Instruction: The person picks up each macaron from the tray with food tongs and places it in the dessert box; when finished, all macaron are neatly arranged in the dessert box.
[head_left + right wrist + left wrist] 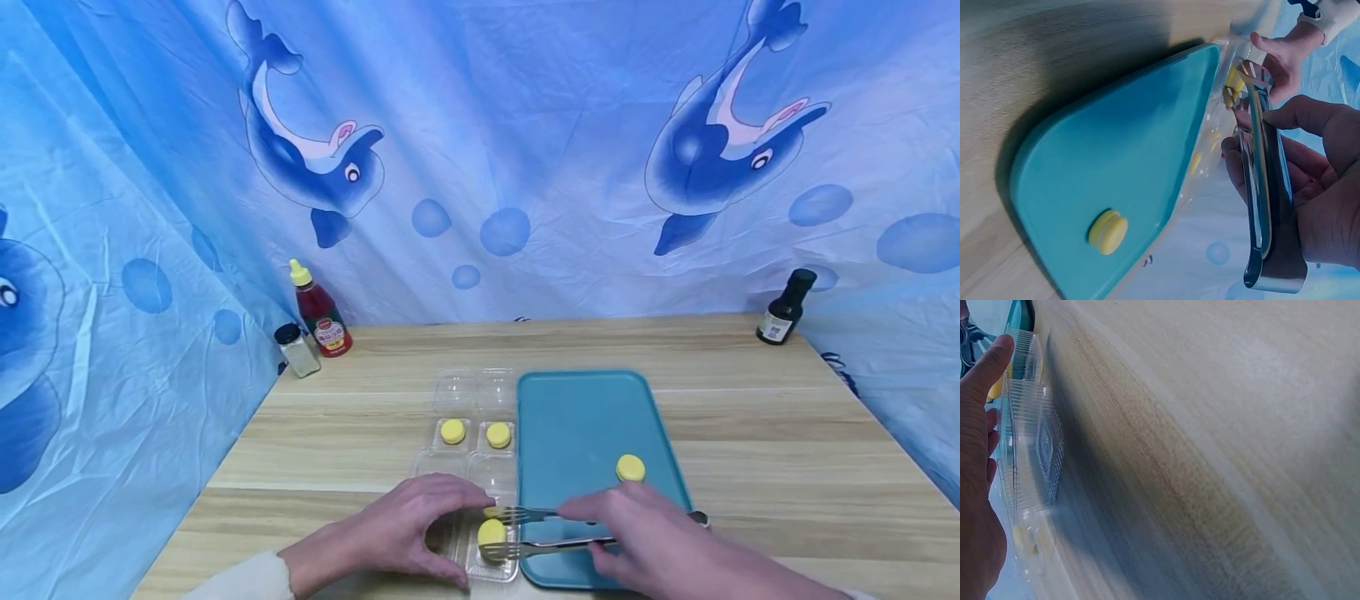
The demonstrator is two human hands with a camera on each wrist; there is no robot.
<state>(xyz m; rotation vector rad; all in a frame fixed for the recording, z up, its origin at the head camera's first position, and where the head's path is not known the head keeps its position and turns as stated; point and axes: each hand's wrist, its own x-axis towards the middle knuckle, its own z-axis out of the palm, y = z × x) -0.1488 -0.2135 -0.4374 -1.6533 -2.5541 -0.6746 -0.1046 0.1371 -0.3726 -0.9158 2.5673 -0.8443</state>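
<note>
My right hand (637,533) grips metal tongs (1266,187) with fork-shaped ends. Those ends reach left over the tray's edge, one to each side of a yellow macaron (491,532) in the near right compartment of a clear plastic container (491,473). My left hand (420,525) is at the container's near left side, thumb and index finger spread apart around the near compartments. In the left wrist view its fingers lie along the clear wall. Two more yellow macarons (452,431) sit in compartments farther back. Another macaron (1109,232) lies on the teal tray (1110,156).
The tray stands directly right of the container on a wooden table (315,450). At the back left are a red sauce bottle (322,312) with a yellow cap and a small black-lidded jar (297,350). A dark bottle (786,308) stands at the back right, before a dolphin-print curtain (540,150).
</note>
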